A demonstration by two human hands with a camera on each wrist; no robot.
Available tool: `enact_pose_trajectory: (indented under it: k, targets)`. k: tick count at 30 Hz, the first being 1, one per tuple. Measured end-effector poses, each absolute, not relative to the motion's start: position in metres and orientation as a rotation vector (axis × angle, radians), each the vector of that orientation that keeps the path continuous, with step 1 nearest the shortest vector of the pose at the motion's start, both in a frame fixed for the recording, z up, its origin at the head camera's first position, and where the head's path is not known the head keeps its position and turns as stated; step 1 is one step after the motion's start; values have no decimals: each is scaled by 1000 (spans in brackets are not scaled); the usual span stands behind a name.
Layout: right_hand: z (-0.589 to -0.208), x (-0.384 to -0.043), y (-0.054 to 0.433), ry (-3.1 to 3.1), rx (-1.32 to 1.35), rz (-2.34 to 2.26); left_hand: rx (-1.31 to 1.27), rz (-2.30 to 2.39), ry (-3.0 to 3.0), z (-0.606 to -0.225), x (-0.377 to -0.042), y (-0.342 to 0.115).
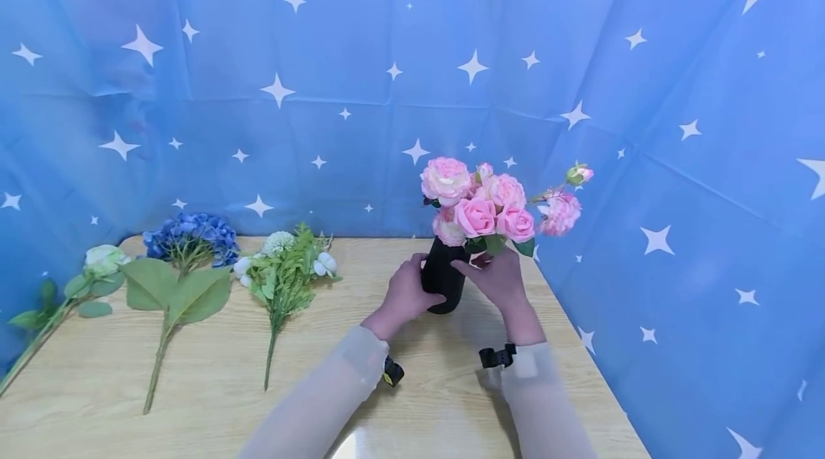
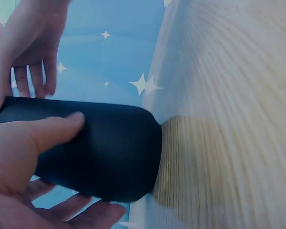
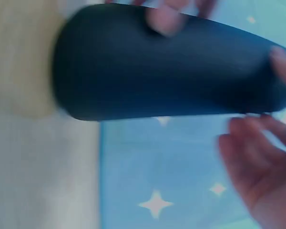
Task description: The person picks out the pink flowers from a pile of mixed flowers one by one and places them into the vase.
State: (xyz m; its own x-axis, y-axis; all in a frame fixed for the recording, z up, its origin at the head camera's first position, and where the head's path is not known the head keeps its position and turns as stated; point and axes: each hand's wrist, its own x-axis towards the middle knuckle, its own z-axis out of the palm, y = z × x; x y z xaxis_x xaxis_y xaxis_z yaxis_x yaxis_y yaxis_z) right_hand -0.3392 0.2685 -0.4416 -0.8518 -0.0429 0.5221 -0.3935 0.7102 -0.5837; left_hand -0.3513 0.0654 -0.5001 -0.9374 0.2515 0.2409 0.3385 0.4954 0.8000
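A black vase [image 1: 441, 280] stands on the table and holds pink flowers [image 1: 478, 215], with roses and peonies bunched at its mouth. My left hand [image 1: 406, 294] grips the vase low on its left side; in the left wrist view its thumb [image 2: 57, 129] lies across the black wall and the fingers reach round the other side. My right hand [image 1: 499, 280] is at the upper right of the vase, just under the blooms. In the right wrist view its thumb touches the vase near the neck, and its fingers [image 3: 243, 148] curl by the side. The flower stems are hidden inside.
On the left of the wooden table [image 1: 213, 380] lie a blue hydrangea [image 1: 193, 237] with broad leaves, a green spray [image 1: 283, 280] with white blooms, and a whitish rose stem [image 1: 103, 262] at the edge. A blue star-patterned curtain [image 1: 361, 36] borders the back and sides.
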Motion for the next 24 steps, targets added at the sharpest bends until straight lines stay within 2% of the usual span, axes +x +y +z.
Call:
enact_pose_trajectory:
  k: [6,9,15,24]
  targets:
    - [-419,-330,272,-2965,292,759,-525,-1379,-2807,-499,-348,37]
    - [-419,-329,269,-3136,367,682,-543,-1334,-2821,-499,-343,19]
    - [-422,-327,250,-3198,648,792,-556,-1226,-2833,-494,-325,-17]
    - [-434,-318,203,-3121,883,760,-597,-960,-2868,-500,-294,-61]
